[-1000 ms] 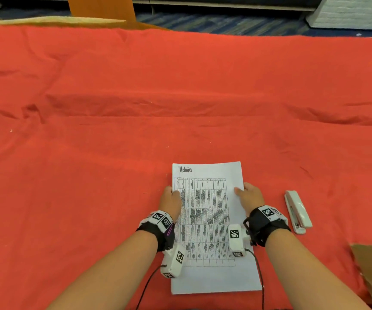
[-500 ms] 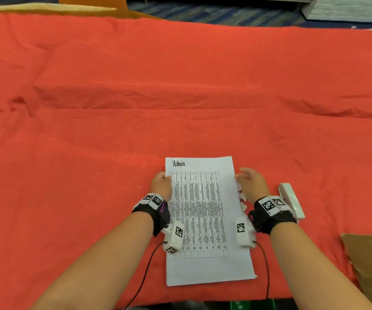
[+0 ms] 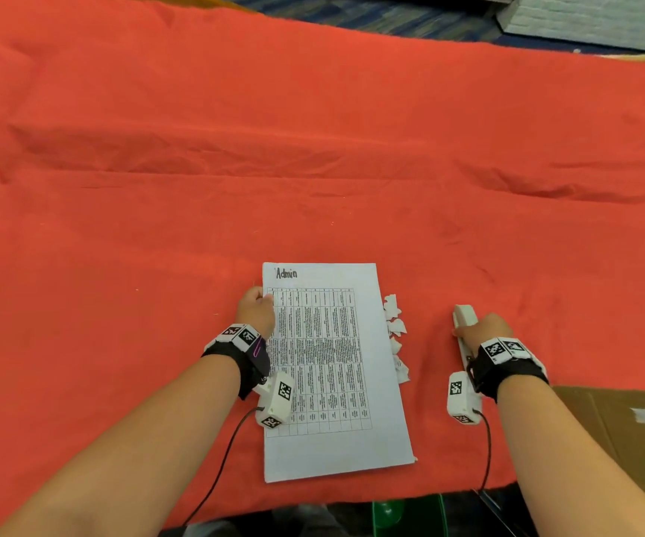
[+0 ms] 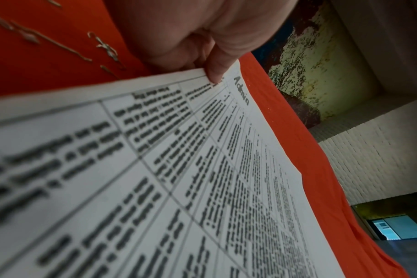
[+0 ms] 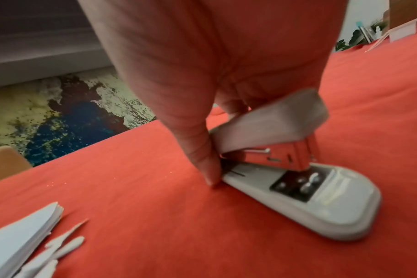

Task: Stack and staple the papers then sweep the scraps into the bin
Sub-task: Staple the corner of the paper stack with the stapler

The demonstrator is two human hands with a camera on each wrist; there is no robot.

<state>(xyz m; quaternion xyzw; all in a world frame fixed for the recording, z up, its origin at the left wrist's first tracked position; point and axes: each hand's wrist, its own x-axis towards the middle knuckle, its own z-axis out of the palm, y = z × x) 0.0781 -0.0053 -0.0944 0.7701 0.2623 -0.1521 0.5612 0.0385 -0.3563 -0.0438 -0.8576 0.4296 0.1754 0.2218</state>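
Papers [image 3: 332,366] stacked square on the red cloth [image 3: 313,149], near edge of the table, headed "Admin" at the far left corner. Left hand [image 3: 257,310] at the stack's far left edge, thumb [image 4: 215,71] pressing down on the top sheet, the other fingers tucked out of sight by the edge; whether those curl under the stack cannot be told. Right hand [image 3: 481,329] well to the right of the stack, closed over the white stapler [image 3: 464,317], thumb along its left side, fingers over the top arm, base apparently resting on the cloth. Top arm seen tilted up off the base in the wrist view, staple channel exposed. Torn white scraps [image 3: 394,335] strewn in a line just beside the stack's right edge, touching or nearly so. Brown cardboard [image 3: 623,439] at the near right, perhaps the bin, though not certain. Stapling judged not yet done. Risks from here: top arm swinging fully open on the lift if gripped by the lid alone; sheets fanning out of register if the left thumb eases before the stapler bites; scraps dragged under or among the sheets when the stapler crosses them toward a corner; loose cloth bunching beneath the stack and skewing it.
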